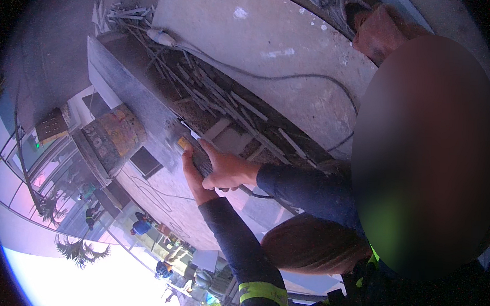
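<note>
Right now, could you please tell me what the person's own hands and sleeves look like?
One hand and the other hand are both bare, without gloves. Both arms wear long, dark navy sleeves reaching about the wrists; the sleeve lower in the picture carries a bright yellow-green band.

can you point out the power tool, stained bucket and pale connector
Power tool point(202, 161): head view, on its dark body
Stained bucket point(112, 136): head view, on its outer wall
Pale connector point(161, 37): head view, on its middle
</note>
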Available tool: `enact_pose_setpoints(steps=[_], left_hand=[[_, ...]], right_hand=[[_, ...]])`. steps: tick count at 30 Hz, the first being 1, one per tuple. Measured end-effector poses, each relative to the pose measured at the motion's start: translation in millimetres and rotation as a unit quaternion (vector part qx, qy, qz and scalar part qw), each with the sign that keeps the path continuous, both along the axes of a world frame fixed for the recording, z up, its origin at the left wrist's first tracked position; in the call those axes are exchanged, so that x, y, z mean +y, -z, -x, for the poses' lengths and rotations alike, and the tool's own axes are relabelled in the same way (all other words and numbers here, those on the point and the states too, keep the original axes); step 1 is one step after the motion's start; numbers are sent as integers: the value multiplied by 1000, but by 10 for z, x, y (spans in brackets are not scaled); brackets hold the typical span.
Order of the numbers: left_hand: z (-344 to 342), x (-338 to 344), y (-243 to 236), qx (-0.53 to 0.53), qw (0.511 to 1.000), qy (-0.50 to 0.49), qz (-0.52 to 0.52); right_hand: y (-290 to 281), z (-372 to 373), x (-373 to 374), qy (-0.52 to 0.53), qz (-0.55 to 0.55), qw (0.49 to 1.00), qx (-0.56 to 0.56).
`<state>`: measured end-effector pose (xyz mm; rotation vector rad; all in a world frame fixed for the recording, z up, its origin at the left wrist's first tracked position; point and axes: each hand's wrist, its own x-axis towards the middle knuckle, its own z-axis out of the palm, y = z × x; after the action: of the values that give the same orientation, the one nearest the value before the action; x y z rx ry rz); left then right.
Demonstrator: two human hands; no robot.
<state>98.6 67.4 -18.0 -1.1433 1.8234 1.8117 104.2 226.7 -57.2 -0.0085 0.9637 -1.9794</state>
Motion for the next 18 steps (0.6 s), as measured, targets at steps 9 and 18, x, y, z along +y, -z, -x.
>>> enact_pose_setpoints(steps=[9,18], left_hand=[[44,-234,65,-2,1000,0,10],[47,-179,75,23,998,18,49]], right_hand=[[1,48,-65,6,11,1000,8],[-3,33,-53,-16,-12,1000,6]])
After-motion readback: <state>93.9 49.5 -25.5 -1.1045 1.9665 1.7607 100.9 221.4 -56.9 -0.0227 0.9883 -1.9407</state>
